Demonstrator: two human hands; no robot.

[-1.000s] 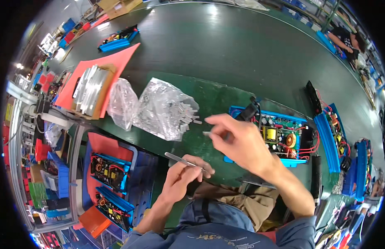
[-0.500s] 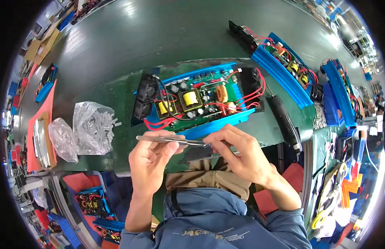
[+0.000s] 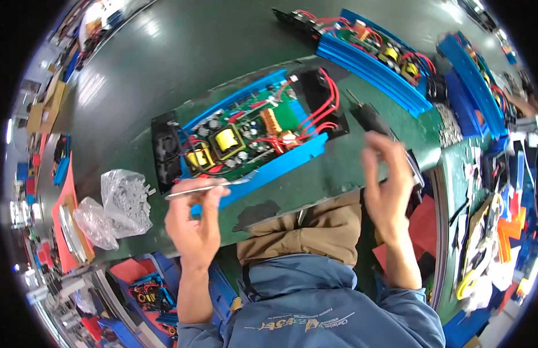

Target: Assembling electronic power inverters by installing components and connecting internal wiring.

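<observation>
From my remote station, I read the following arrangement on the head view.

Left hand [image 3: 193, 226]: the fingers grip the tweezers [image 3: 182, 193], pinched between thumb and forefinger. I see the tweezers angled slightly upward, with their tips to the right, over the near side of the unit [image 3: 240, 153]. I cannot tell whether the tips touch it.

Right hand [image 3: 390, 188]: the fingers are spread apart and blurred. I cannot tell whether a small item sits between them. In my view this hand overlaps the lower part of the black driver [image 3: 370, 119]; I cannot confirm contact.

Unit: it rests on the tabletop [image 3: 333, 174] in front of the person, set at a slant. I identify two blue rails, black fans [image 3: 166, 152] at its left end, a black end plate [image 3: 313, 81] at its right end, and red wires [image 3: 334, 95] looping over that plate.

Surroundings: I locate a second unit [image 3: 376, 81] beyond the driver and a third unit [image 3: 469, 78] farther right. Two clear bags lie left of the unit; the larger bag [image 3: 125, 200] contains small pale pieces and touches the smaller bag [image 3: 95, 223].
</observation>
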